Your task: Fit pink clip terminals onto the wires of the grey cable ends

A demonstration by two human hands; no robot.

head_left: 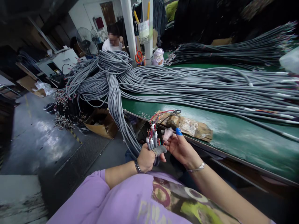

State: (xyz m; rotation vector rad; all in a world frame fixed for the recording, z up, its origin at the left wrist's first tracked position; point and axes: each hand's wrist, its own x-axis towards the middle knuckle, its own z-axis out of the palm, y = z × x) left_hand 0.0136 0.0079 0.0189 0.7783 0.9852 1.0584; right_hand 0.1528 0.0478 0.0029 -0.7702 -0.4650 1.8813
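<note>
My left hand (147, 157) is closed around a bundle of grey cables (123, 124), with a grey cover on its thumb. White-banded cable ends (151, 142) stick up out of this fist, and thin red, black and other coloured wires (153, 119) fan out above them. My right hand (183, 151) is just to the right, its fingers curled at a few thin red and green wires (164, 143). A blue cover (178, 131) sits on its thumb and a pale pink cover (167, 134) on another finger. The exact grip of the right fingertips is partly hidden.
Long grey cables (187, 82) lie across the green table (233, 130), coiled at its left end. A tape-wrapped block (193, 127) rests at the near edge. Darker cables (224, 51) lie behind. A cardboard box (102, 124) is on the floor; a person (113, 42) sits beyond.
</note>
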